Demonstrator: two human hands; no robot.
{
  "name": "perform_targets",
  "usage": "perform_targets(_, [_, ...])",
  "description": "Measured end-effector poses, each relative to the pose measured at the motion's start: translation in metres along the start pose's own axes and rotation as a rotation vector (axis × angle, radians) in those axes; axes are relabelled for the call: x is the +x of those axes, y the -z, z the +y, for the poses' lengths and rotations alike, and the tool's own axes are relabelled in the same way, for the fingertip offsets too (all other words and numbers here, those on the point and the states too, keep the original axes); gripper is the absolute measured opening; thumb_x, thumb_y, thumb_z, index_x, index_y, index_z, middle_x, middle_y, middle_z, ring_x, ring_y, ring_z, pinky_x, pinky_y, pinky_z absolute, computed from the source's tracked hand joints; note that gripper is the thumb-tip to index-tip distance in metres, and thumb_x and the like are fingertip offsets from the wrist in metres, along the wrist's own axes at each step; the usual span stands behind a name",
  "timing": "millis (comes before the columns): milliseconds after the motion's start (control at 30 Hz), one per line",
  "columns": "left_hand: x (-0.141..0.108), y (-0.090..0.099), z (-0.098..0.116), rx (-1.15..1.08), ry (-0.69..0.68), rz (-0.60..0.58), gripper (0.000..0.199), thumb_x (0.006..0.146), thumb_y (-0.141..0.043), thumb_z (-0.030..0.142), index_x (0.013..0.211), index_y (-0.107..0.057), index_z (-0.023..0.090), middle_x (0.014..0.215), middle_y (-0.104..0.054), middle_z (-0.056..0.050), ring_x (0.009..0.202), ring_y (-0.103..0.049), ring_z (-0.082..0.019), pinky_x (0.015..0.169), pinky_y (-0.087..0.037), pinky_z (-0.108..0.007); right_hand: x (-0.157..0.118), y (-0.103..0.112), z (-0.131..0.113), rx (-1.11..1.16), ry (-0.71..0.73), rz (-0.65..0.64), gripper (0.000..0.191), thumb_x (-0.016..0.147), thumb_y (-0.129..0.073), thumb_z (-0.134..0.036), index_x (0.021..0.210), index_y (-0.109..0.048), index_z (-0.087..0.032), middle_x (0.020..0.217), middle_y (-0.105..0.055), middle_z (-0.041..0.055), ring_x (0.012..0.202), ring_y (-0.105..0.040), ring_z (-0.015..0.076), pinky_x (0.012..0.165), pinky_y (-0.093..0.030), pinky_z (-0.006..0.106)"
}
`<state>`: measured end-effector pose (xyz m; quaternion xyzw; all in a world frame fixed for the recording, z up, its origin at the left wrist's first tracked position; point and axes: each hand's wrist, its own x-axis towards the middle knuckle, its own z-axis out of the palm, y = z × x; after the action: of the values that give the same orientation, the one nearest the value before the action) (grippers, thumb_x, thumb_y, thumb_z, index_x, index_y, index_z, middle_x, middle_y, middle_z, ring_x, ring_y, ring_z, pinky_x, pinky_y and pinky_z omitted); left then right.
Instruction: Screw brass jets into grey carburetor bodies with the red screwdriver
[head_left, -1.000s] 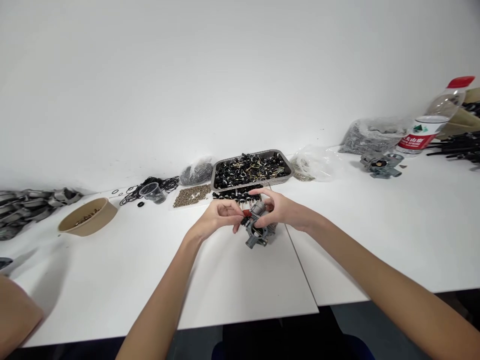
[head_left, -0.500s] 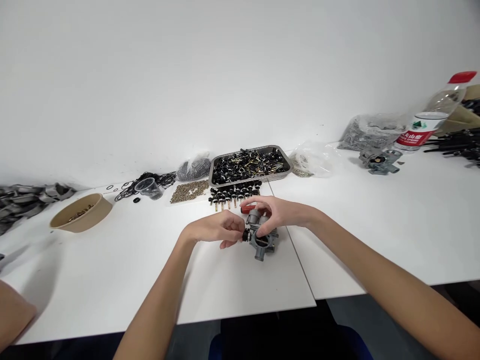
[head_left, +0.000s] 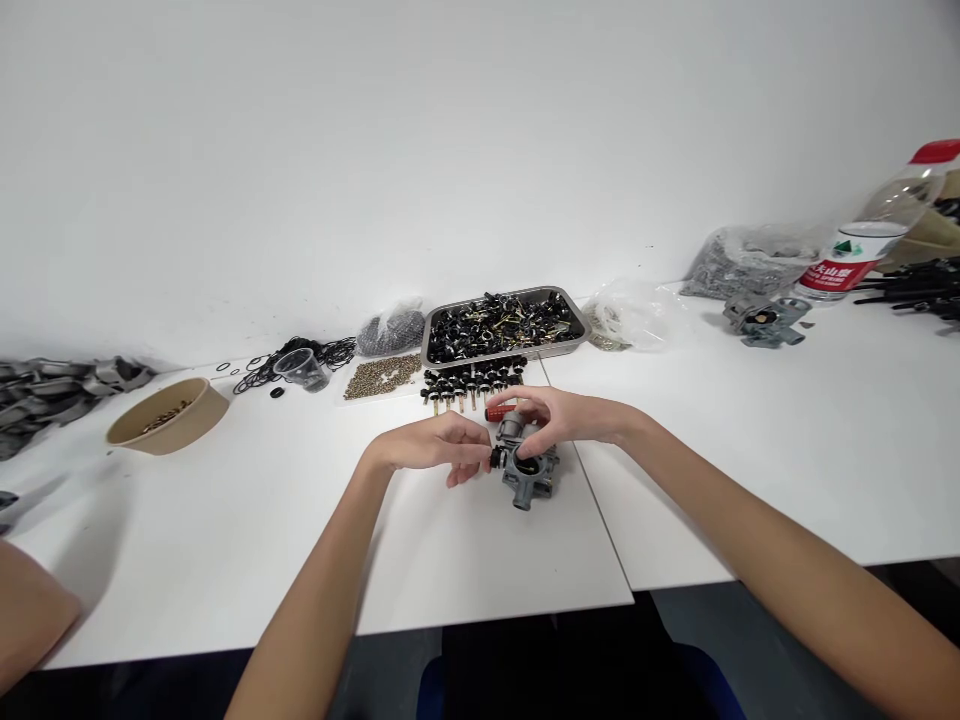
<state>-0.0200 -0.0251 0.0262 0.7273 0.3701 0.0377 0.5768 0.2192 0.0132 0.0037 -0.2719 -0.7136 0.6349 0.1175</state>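
A grey metal carburetor [head_left: 527, 488] stands on the white table in front of me. From above and the right, my right hand [head_left: 559, 420] is closed round its upper part, thumb at the round bore. My left hand [head_left: 450, 448] pinches a small black knob [head_left: 497, 458] at the carburetor's left side. Just behind the carburetor lies a red handle [head_left: 499, 412], partly hidden by my right hand. Several black screw fittings with brass ends [head_left: 471, 382] are lined up beyond it.
A metal tray [head_left: 555, 350] of black and brass fittings stands at the back. Small brass parts [head_left: 382, 377], a plastic cup [head_left: 304, 370] and a tan bowl [head_left: 206, 415] are to the left. Another carburetor [head_left: 765, 320] and a bottle [head_left: 847, 260] are right. A person's arm [head_left: 30, 610] enters at left.
The view has shifted slightly. Both hands keep their hold on the carburetor and its black knob; the carburetor looks slightly turned, and the left fingers have shifted a little at the knob.
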Motion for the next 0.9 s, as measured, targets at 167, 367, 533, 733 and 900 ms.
perform_targets(167, [0.002,0.003,-0.005,-0.050,-0.042,-0.034,0.026,0.090,-0.054,0.038,0.083,-0.062,0.015,0.066,-0.060,-0.003,0.060,-0.057,-0.013,0.062,-0.045,-0.026,0.002,0.001,0.001,0.013,0.014,-0.031,0.071,0.073,-0.078,-0.022,0.136,-0.045,-0.021,0.102,-0.058,0.0039,0.097,-0.053,0.0170,0.078,-0.044,0.027])
perform_targets(367, [0.007,0.004,-0.013,-0.128,-0.056,-0.018,0.022,0.085,-0.064,0.034,0.082,-0.062,0.013,0.066,-0.058,-0.003,0.060,-0.056,-0.013,0.060,-0.046,-0.026,0.002,0.003,0.003,-0.003,0.030,-0.049,0.069,0.075,-0.077,-0.023,0.136,-0.045,-0.022,0.101,-0.057,0.0033,0.098,-0.052,0.0175,0.079,-0.044,0.027])
perform_targets(533, [0.006,0.006,-0.018,-0.136,-0.076,-0.037,0.025,0.088,-0.060,0.036,0.086,-0.064,0.012,0.065,-0.061,-0.004,0.060,-0.059,-0.013,0.064,-0.046,-0.026,0.004,0.005,0.007,-0.038,0.073,-0.075,0.070,0.077,-0.076,-0.026,0.139,-0.043,-0.026,0.102,-0.056,0.0026,0.096,-0.051,0.0165,0.078,-0.042,0.027])
perform_targets(733, [0.005,0.006,-0.021,-0.217,-0.069,-0.062,0.021,0.081,-0.070,0.033,0.087,-0.065,0.013,0.069,-0.064,-0.006,0.061,-0.060,-0.014,0.062,-0.047,-0.026,0.006,0.006,0.014,-0.045,0.125,-0.113,0.073,0.079,-0.075,-0.028,0.143,-0.039,-0.028,0.119,-0.054,0.0057,0.111,-0.049,0.0185,0.091,-0.041,0.030])
perform_targets(900, [0.007,0.004,-0.019,-0.244,-0.049,-0.065,0.020,0.079,-0.072,0.031,0.083,-0.066,0.013,0.068,-0.064,-0.006,0.060,-0.060,-0.014,0.062,-0.049,-0.026,0.006,0.006,0.016,-0.057,0.123,-0.104,0.073,0.078,-0.075,-0.030,0.142,-0.039,-0.025,0.119,-0.054,0.0067,0.114,-0.049,0.0198,0.094,-0.042,0.032])
